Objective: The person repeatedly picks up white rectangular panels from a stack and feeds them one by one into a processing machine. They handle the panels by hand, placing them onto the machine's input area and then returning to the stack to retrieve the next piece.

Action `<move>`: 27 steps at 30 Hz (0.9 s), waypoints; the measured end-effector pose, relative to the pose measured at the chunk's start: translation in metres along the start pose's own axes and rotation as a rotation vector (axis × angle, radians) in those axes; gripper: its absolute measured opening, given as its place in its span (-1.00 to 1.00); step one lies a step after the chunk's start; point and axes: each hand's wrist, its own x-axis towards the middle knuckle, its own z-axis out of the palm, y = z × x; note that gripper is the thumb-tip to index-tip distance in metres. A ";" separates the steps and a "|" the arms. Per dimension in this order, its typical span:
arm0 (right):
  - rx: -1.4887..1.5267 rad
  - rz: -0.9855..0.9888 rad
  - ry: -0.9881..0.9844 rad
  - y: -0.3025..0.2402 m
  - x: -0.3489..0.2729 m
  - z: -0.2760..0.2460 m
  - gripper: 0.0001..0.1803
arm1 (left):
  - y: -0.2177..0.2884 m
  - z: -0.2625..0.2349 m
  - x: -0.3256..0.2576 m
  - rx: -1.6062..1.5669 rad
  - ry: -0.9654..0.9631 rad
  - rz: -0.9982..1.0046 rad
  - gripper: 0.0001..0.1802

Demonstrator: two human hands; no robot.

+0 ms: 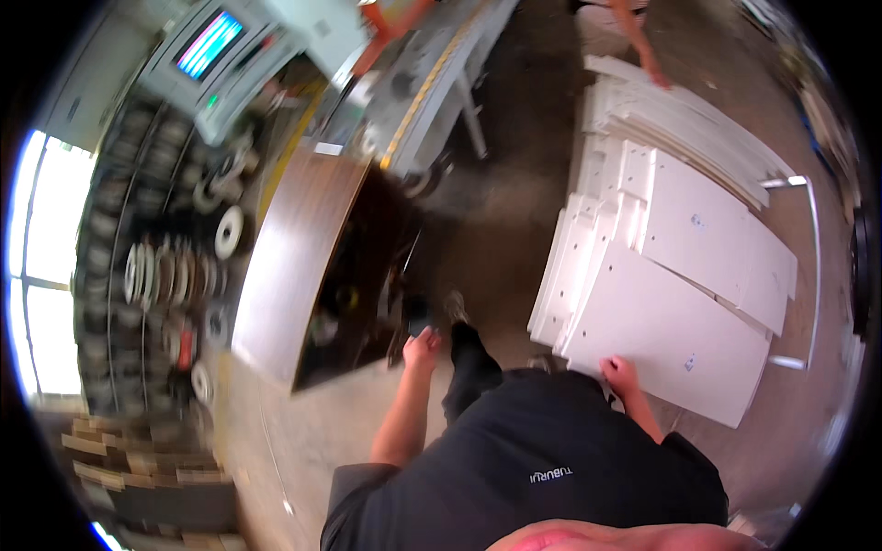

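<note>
My left hand [422, 350] is near the open side of a brown wood-grain cabinet [292, 246]. Its fingers are curled, and a small dark shape [418, 312] shows just beyond them; blur hides what it is. My right hand [620, 375] is closed over the near corner of a large white panel [663, 321]. Something pale shows below that fist, too little of it to name. The white panel has small holes along its left side and lies on a fanned stack with another white panel [703, 234].
More white panels [684, 115] lie farther back, beside another person's hand [654, 75]. A metal rail frame [814, 275] borders the stack on the right. Ahead stands a machine bed [441, 101] with a control console [216, 64]. Racks of edging rolls [161, 274] line the left.
</note>
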 end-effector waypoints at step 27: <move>0.177 0.846 -0.042 -0.274 -0.065 0.152 -0.57 | 0.160 0.094 0.560 0.273 -0.060 0.175 -0.42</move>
